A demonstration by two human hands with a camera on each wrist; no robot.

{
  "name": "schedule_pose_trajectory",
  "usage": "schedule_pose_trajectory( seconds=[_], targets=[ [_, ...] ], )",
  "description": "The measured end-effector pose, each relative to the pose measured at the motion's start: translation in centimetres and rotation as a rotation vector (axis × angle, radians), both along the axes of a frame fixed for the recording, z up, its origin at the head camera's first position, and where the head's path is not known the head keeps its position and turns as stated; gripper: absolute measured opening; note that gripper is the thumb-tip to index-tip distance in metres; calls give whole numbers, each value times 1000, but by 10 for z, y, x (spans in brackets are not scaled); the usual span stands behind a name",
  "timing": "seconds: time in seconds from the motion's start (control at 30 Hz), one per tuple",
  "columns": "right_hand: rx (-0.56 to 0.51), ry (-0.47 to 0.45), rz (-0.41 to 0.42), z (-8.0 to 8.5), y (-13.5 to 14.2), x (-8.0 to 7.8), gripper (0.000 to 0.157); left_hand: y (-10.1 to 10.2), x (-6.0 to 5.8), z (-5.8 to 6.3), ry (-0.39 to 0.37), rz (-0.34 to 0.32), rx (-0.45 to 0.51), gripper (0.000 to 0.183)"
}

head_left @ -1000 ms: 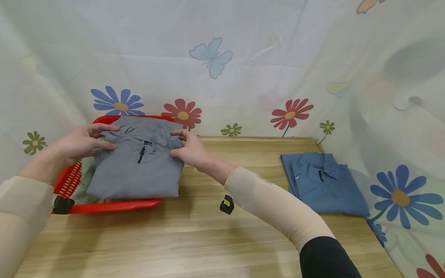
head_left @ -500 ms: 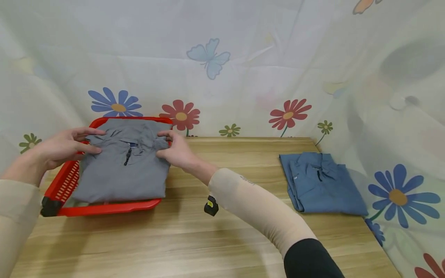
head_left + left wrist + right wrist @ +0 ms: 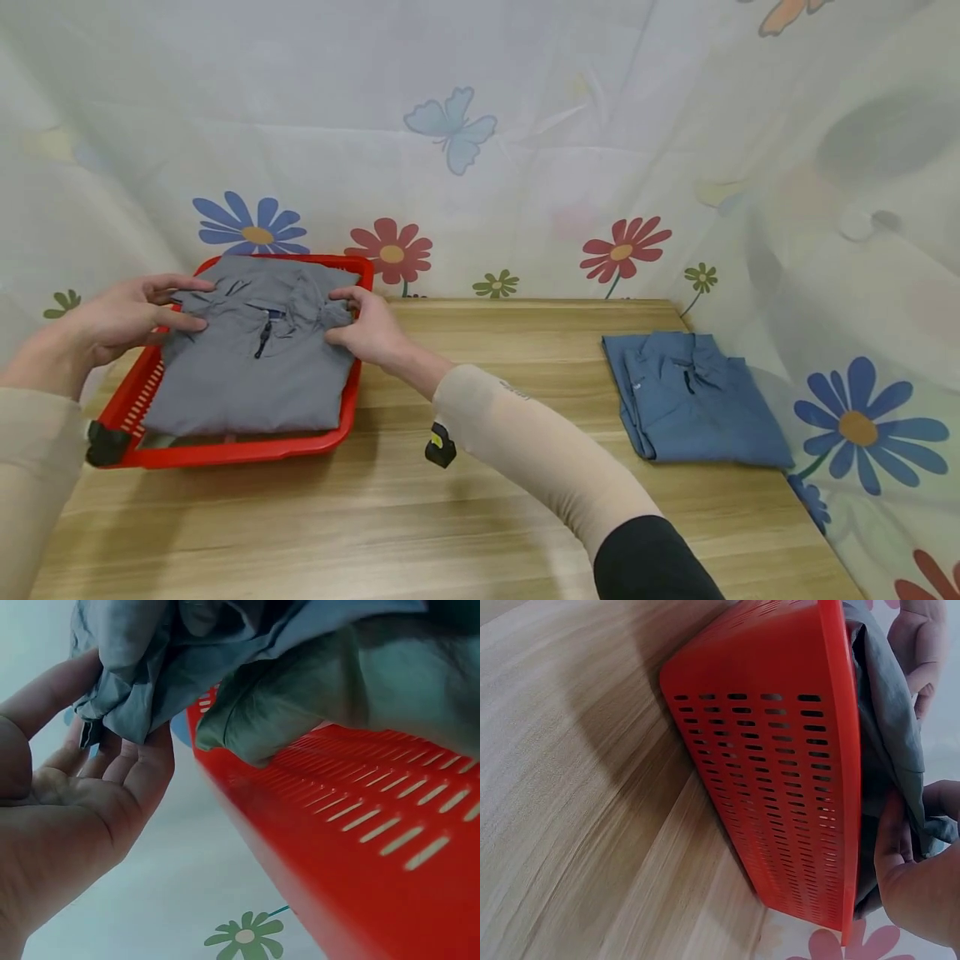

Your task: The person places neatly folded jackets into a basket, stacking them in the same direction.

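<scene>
Left hand point(image 3: 123, 319): holds the left top edge of the folded grey shirt point(image 3: 247, 358), thumb on top, fingers curled under the cloth.
Right hand point(image 3: 367, 329): pinches the right top corner of the same shirt near the collar.
Grey shirt: lies in the red basket point(image 3: 240, 450) (it fills most of it), over another greenish cloth point(image 3: 300, 705).
Red basket: sits on the left side of the wooden desk point(image 3: 465, 517).
Blue shirt point(image 3: 693, 408): folded, far off on the right of the desk.
Back wall: a white sheet with flowers point(image 3: 525, 167).
</scene>
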State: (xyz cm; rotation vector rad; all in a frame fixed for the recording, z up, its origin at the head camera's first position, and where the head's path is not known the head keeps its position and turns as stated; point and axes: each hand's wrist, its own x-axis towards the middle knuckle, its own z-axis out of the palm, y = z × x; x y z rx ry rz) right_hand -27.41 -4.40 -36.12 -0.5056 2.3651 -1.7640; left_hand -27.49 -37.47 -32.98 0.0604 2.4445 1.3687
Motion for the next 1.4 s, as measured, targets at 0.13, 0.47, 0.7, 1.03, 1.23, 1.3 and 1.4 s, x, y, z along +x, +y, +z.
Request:
schedule_pose_trajectory(
  seconds=[0.13,0.47,0.7,1.03,1.23,1.3,1.4],
  targets=[
    [5,-3,12,-3,-1,-1,54,0,1,-2,-6,10,-15,65],
    [25,21,49,-5,10,-8,56,7,5,-3,41,-9,-247,76],
    [95,36,27,-7,24,-13,54,10,2,-1,64,35,-332,86],
    [96,43,55,-18,48,-13,44,30,8,4,146,44,-400,79],
    [137,62,80,-26,65,-11,37,49,14,11,179,14,-394,73],
    [164,66,93,-28,71,-9,35,56,16,12,189,-2,-387,70],
    [209,74,113,-31,80,-4,34,67,20,12,212,-28,-390,64]
  ],
)
